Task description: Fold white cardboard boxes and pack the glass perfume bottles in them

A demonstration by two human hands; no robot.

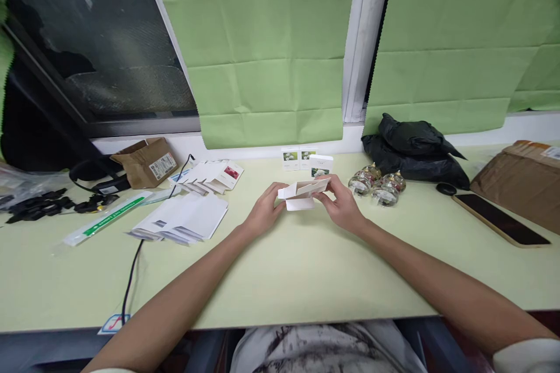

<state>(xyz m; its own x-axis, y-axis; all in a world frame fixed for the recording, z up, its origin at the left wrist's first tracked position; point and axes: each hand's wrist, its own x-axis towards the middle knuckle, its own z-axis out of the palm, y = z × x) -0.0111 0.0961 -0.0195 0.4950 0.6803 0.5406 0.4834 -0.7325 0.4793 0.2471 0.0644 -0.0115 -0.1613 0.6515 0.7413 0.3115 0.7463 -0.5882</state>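
Between both hands is a small white cardboard box [301, 191], its end flaps sticking out and its inside partly showing. My left hand [264, 208] grips the box's left end. On its right end, my right hand [340, 204] is closed with thumb and fingers on the card. Just behind the held box stand small white boxes [290, 159] with green and white flower pictures, one of them [322, 164] nearer the right hand. Flat white cartons [184, 217] lie in an overlapping stack left of my left hand, with more flattened cartons [214, 175] bearing red pictures behind them.
Right of my hands stand several glass ornaments [385, 191]. Farther right are a black plastic bag [411, 151], a phone [499, 218] and a brown parcel [520, 183]. A small open carton [151, 162], a green-and-white packet [109, 218] and a black cable [131, 274] occupy the left side.
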